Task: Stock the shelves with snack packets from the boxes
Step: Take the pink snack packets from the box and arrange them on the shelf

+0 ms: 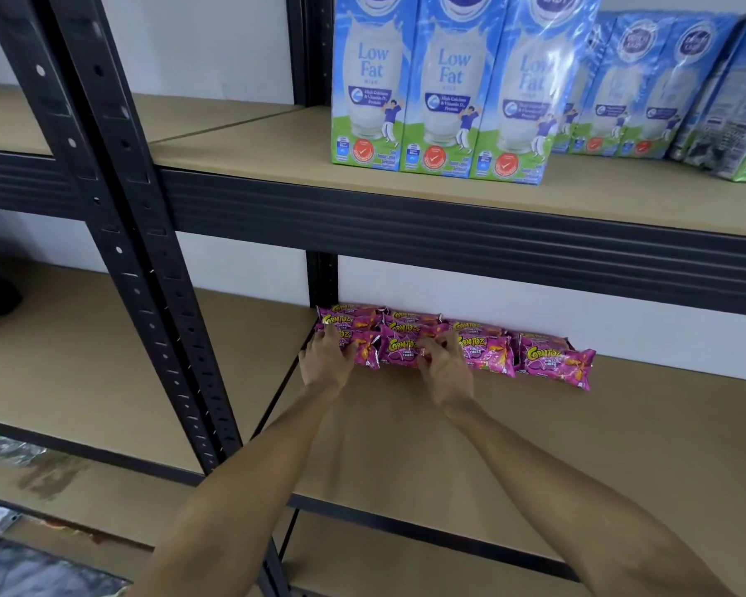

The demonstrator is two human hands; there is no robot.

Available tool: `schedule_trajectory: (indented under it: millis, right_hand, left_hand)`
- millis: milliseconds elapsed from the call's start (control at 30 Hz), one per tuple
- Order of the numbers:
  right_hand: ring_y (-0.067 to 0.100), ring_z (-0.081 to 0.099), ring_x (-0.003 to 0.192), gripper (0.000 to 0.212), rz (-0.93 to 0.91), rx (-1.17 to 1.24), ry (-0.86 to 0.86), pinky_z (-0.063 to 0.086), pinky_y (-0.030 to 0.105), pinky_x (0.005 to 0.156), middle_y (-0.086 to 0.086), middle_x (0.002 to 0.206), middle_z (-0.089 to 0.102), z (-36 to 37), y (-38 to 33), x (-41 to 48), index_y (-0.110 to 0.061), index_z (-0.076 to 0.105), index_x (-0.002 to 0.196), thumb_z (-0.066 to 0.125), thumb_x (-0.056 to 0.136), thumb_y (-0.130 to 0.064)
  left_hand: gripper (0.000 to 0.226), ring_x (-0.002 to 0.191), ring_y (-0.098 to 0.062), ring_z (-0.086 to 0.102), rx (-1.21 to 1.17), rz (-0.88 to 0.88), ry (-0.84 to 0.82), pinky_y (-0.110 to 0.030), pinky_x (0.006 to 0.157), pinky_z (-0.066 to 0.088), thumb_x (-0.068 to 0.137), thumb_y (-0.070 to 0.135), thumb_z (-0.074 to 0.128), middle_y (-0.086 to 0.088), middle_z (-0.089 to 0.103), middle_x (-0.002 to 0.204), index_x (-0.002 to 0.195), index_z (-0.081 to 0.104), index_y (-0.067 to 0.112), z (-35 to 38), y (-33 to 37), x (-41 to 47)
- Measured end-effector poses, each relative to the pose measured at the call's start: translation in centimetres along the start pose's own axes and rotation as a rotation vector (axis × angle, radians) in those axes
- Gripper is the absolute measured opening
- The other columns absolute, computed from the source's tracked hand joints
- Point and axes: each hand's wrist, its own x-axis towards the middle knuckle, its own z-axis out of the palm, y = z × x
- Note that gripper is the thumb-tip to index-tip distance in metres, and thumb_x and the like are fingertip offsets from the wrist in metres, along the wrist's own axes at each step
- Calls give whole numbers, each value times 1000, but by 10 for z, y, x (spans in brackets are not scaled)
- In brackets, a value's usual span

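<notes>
Snack packets [552, 364]: pink, lying in a row along the far edge of the middle shelf [535, 445], backs to the white wall [492, 295]. The row starts at the far left corner post and runs right. Judged reason: filling from the back first keeps the near part of the board free for later rows.

- Packets at the left end are stacked two or three deep. The right end looks like one layer, perhaps two.
- Left hand [326, 361] is on the leftmost pile, fingers bent over its top and thumb on the front. I cannot tell whether it pinches or only presses.
- Right hand [444, 370] is at the middle of the row, thumb and curled fingers pinching a front packet near its seam. Probably squaring it up against its neighbours.
- Milk cartons [440, 88] stand upright in shrink-wrapped packs on the upper shelf [276, 157], well apart from the packets.

Hidden or unclear:
- The hands cover parts of the left and middle packets, so no exact count is possible.
- The boxes are not in view.
- Carton tops are cut off at the frame edge.
- Blurred items low on the left, beyond the dark upright [147, 273], cannot be identified.
</notes>
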Motion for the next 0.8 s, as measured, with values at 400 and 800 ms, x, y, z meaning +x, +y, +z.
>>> schedule_trajectory:
  millis: [400,800]
  right_hand:
    - [13,61,74,31,-87,101,46,59,37,67,-4,123,40,-21,13,-18,-25,62,124,65,93,-24]
    - [0,57,52,27,-27,294,-17,49,19,57,-11,63,63,-105,60,-82,-18,75,108,55,101,-34]
  left_hand:
    - [37,97,-30,64,78,-53,54,-46,92,44,97,50,49,-6,68,96,102,57,14,-3,12,-23]
    - [24,66,-22,63,-66,235,-100,-37,73,55,101,35,48,5,59,67,83,57,22,9,120,-125]
